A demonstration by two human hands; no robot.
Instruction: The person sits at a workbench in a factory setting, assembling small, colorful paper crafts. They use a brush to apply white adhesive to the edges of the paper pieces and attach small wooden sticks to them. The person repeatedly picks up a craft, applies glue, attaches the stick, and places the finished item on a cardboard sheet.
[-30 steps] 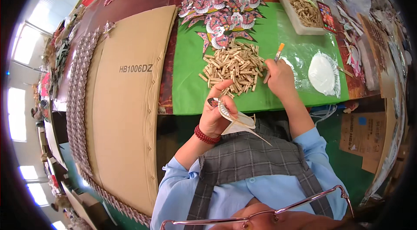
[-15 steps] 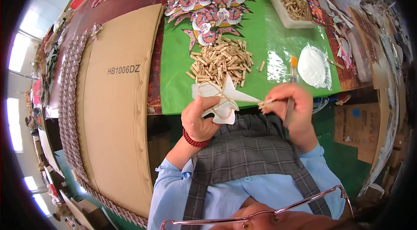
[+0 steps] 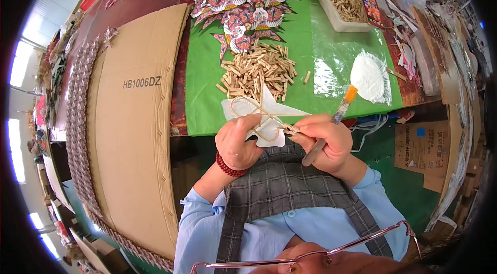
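Observation:
My left hand [image 3: 238,142] pinches a small white kite [image 3: 269,128], blank side up, between thumb and fingers. Thin bent bamboo strips [image 3: 247,99] loop across it. At the kite's right edge, my right hand [image 3: 329,142] holds a small wooden clothespin [image 3: 291,130] by its fingertips, its tip touching the kite's lower right part. A flat brush [image 3: 340,111] with orange bristles is also tucked in that hand, bristles pointing up and away. Just beyond the kite lies a pile of wooden clothespins [image 3: 261,69] on the green cloth [image 3: 207,103].
Printed colourful kites [image 3: 243,4] are stacked at the back. White paste [image 3: 367,77] sits on a clear plastic sheet at right. A plastic tub [image 3: 339,7] of clothespins and a phone [image 3: 371,10] stand behind it. A large cardboard sheet [image 3: 137,118] lies at left.
My right hand has moved left and inward, bringing the clothespin to the kite's edge. The brush has tilted, its bristles now leaning right. My left hand keeps its hold.

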